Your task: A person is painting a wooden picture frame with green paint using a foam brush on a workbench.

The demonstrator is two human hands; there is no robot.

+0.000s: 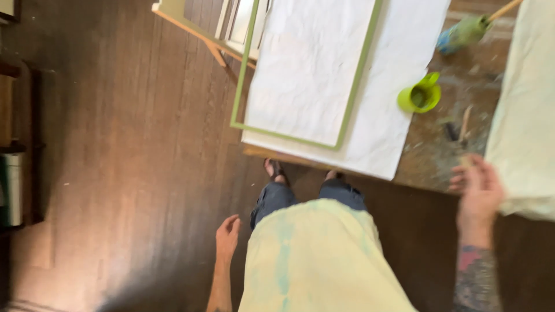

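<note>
**Standing at the taped white panel, both hands free**

While the person stands on the dark wooden floor (pixel 127 173), the left hand (pixel 227 234) hangs low beside the hip, arm straight down, its fingers loosely curled and holding nothing. The right hand (pixel 478 190) is raised higher at the other side, forearm tattooed, back of the hand toward the camera; its fingers (pixel 458 182) are bent inward a little, and motion blur hides whether anything small sits in them. It hovers near the edge of a pale cream cloth (pixel 526 115) that runs down the right border of the view.

Ahead of the person's sandalled feet lies a large white paper-covered panel (pixel 312 69), bordered by a rectangle of green tape (pixel 350 98), resting on a wider white sheet (pixel 399 75). Just to its right, on a paint-spattered board (pixel 445 150), stands a lime-green cup (pixel 420 95) with dark contents. Farther up lies a roller or brush with a blue-green head (pixel 462 33) and a wooden handle. A small stick-like tool (pixel 465 122) lies between the cup and the right hand, well apart from both. A pale yellow apron or shirt (pixel 318 260), streaked with faint green, fills the lower middle.
</note>
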